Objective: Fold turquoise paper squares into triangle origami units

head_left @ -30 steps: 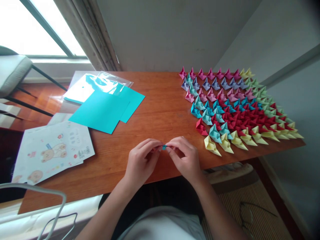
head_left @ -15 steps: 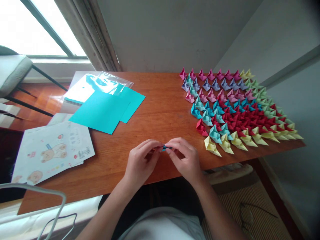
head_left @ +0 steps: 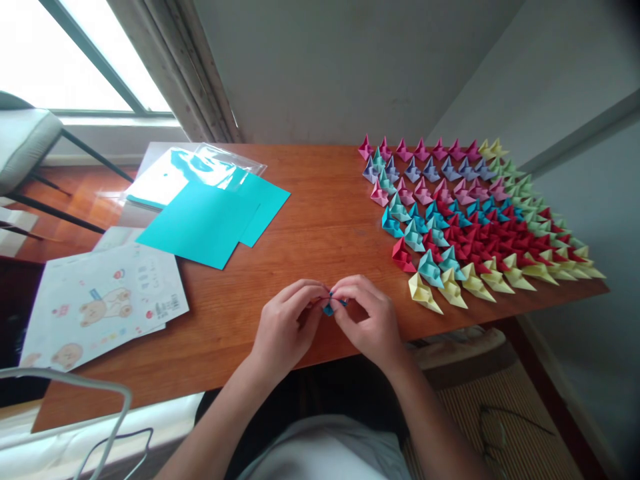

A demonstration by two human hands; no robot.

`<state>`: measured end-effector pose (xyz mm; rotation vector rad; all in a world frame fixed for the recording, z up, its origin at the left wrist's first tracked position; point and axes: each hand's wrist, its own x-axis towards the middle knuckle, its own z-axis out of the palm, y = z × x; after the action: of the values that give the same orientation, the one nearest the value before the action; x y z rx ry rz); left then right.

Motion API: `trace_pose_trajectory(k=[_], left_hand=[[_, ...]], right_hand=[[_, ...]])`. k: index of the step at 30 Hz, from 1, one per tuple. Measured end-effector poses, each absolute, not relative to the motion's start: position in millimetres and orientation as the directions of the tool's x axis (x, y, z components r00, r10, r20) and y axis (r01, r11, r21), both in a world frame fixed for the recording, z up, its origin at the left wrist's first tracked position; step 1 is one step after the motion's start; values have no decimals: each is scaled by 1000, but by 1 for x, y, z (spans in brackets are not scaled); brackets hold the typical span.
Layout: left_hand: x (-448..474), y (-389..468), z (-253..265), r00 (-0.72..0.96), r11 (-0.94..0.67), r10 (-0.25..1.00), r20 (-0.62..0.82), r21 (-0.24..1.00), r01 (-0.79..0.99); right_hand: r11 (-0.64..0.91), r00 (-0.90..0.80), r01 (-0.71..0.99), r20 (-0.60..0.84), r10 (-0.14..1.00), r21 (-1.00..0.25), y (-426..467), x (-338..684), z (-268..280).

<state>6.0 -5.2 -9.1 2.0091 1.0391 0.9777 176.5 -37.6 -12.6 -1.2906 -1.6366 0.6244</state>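
Between my fingertips is a small folded piece of blue paper, mostly covered by the fingers, so its exact shape is hidden. My left hand pinches it from the left. From the right, my right hand grips it too, and the fingertips of both hands nearly meet. Both hands are just above the near edge of the wooden table. To their right stand rows of folded paper boats in yellow, red, blue, green, pink and purple.
Turquoise paper sheets lie at the left, partly under a clear plastic sleeve. Nearer are white packets printed with bears. A pale metal tube curves at the lower left. Behind is a chair by the window.
My fingertips have drawn closer together on the blue paper. More of the blue now shows below my fingers, and a little at the right.
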Motion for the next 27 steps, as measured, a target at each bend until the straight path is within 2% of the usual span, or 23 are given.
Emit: trace_pose_trajectory(k=[5, 11, 16, 27], left_hand=[[5, -6, -7, 402, -455, 862, 308, 819, 350], [3, -6, -9, 278, -345, 923, 265, 890, 298], [5, -6, -9, 346, -409, 893, 287, 838, 361], [5, -6, -8, 369, -429, 882, 292, 823, 373]], right_hand=[[313, 13, 453, 358, 934, -835, -38, 177, -11], [282, 70, 421, 341, 938, -862, -39, 178, -10], [324, -10, 482, 365, 931, -814, -37, 177, -14], [341, -11, 559, 405, 914, -756, -36, 176, -14]])
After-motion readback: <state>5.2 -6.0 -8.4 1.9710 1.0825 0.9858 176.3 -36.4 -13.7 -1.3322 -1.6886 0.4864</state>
